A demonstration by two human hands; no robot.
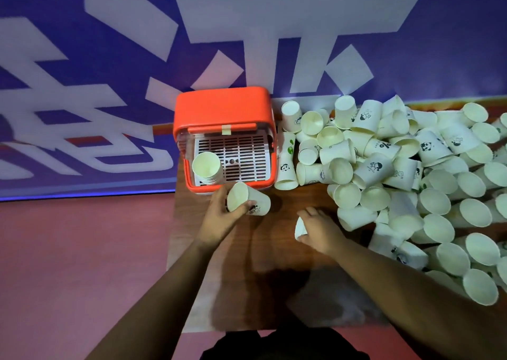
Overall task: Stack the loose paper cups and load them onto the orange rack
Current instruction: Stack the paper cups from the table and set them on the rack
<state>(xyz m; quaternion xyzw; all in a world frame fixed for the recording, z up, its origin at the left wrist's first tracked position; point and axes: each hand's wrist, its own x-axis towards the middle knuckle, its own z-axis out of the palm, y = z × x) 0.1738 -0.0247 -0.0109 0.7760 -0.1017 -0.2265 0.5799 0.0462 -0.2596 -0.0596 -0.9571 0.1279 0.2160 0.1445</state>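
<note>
Two cups in play: left hand [222, 217] grips a white paper cup [247, 199] tipped sideways, probably ready for nesting, while right hand [318, 229] curls round a second cup [301, 229]. Just beyond the left hand, the orange plastic rack [222, 104] holds a started stack [207, 167]; loose heap [411, 181] lies right of both.

orange rack [223, 104], white panda-print paper cups [428, 151], brown table [274, 263]
</note>
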